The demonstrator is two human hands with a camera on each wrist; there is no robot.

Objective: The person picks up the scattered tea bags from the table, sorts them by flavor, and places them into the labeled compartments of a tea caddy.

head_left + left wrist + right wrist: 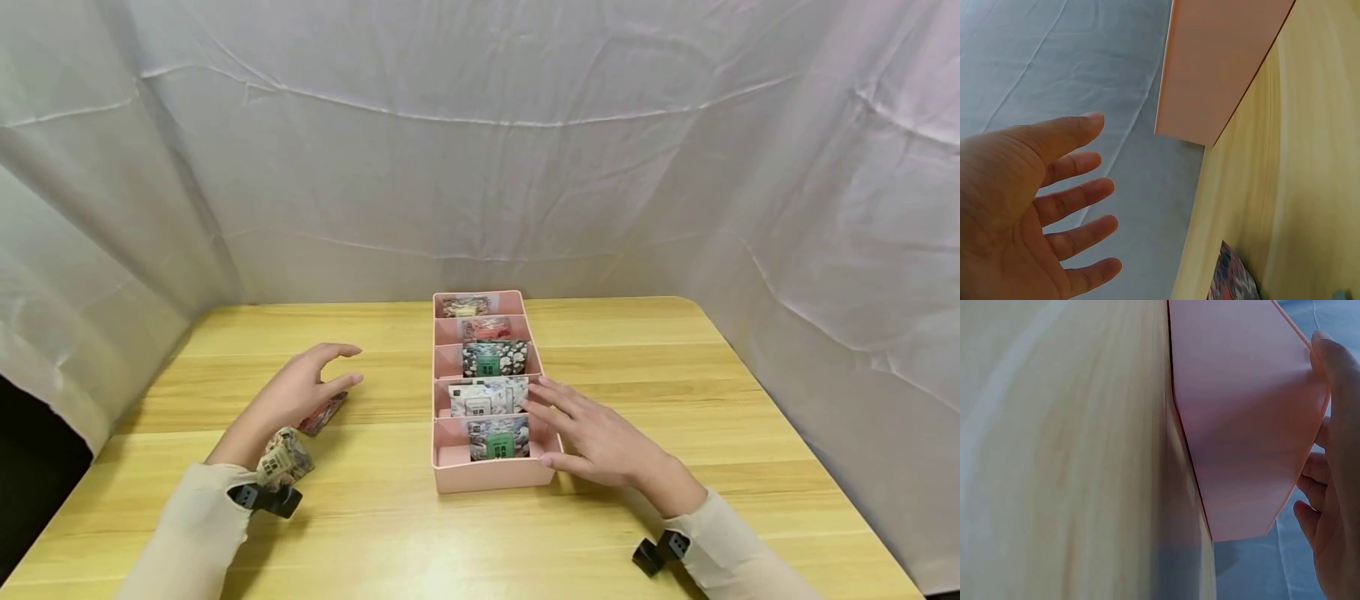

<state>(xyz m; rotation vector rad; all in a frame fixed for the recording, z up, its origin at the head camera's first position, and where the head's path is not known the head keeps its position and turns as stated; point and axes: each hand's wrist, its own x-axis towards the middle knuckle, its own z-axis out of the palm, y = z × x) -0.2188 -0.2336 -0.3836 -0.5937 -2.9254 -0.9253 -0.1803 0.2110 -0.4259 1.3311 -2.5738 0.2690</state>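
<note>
A long pink divided box (495,477) stands on the table, with a small flat patterned packet or more upright in each compartment. The nearest packet (498,439) is dark blue with a green label; a white floral packet (487,397) is behind it. My right hand (600,437) rests along the box's right rim near the front corner, fingers nearly straight over the edge. My left hand (292,392) hovers left of the box, thumb and fingers apart, holding nothing. Beside and partly behind it lie a beige floral packet (285,458) and a dark red packet (326,414).
The wooden table (360,533) extends around the box on all sides. Pale cloth (480,167) hangs behind it and along both sides. Black wrist cameras (266,498) are strapped over the sleeves.
</note>
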